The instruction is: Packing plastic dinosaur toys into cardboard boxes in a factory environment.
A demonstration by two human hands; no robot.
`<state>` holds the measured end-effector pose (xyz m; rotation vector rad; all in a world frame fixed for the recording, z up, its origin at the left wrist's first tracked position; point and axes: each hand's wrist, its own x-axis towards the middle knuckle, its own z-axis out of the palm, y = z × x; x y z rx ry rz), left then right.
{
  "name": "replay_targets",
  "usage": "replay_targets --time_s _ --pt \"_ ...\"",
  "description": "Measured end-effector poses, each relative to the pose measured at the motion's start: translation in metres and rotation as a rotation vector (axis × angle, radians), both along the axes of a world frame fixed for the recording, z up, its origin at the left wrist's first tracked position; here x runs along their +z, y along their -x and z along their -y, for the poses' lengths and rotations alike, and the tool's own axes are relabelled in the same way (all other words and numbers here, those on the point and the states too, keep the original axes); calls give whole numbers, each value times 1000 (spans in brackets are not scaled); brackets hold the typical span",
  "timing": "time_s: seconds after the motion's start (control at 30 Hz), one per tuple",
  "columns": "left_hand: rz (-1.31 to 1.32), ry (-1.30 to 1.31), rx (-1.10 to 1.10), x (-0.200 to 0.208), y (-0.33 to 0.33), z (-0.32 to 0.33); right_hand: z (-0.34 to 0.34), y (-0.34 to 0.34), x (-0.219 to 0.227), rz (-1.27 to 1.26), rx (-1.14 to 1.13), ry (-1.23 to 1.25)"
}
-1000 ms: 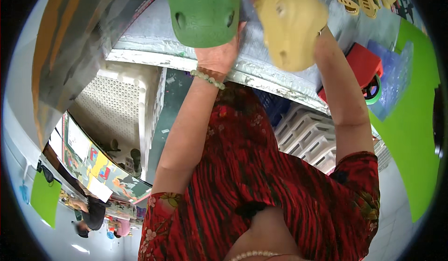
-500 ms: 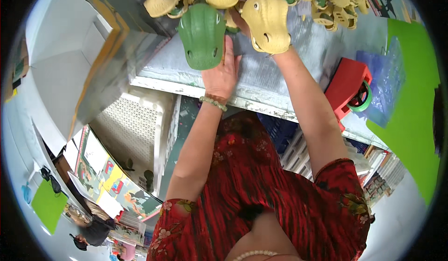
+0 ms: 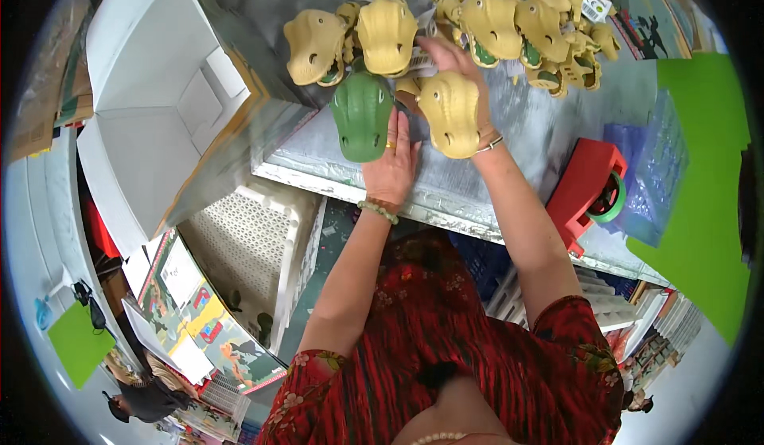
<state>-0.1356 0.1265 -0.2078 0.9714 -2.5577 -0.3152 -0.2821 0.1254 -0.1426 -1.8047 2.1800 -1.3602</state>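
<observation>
A green dinosaur-head toy (image 3: 361,119) stands on the grey tabletop in front of me. My left hand (image 3: 391,167) is at its right side, two fingers stretched along it; the others are hidden behind the head. To its right is a yellow dinosaur-head toy (image 3: 450,117). My right hand (image 3: 468,67) curves around this one from the right and behind, its fingers partly covered by the head. Just beyond sit two more toys, a yellow dinosaur head (image 3: 387,38) and another yellow dinosaur head (image 3: 313,47) with its mouth open.
Several yellow dinosaur toys (image 3: 549,27) crowd the back right. A red tape dispenser (image 3: 585,190) lies by clear plastic bags (image 3: 649,174) and a bright green sheet (image 3: 704,182). An open white carton (image 3: 151,119) stands left. Below the table edge is a white perforated crate (image 3: 247,234).
The view has shifted, showing more of the tabletop and carton. The yellow toy at my right hand has come nearer to me and closer to the green one. Both hands stay at their toys.
</observation>
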Motion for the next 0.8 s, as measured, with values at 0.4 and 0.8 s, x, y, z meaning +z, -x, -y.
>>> replay_targets --time_s 0.4,0.8 --pt "22 -168 14 -8 -2 -1 11 11 -18 725 354 -305" --pt "-3 -130 11 -11 1 -1 16 2 -23 217 -43 -72"
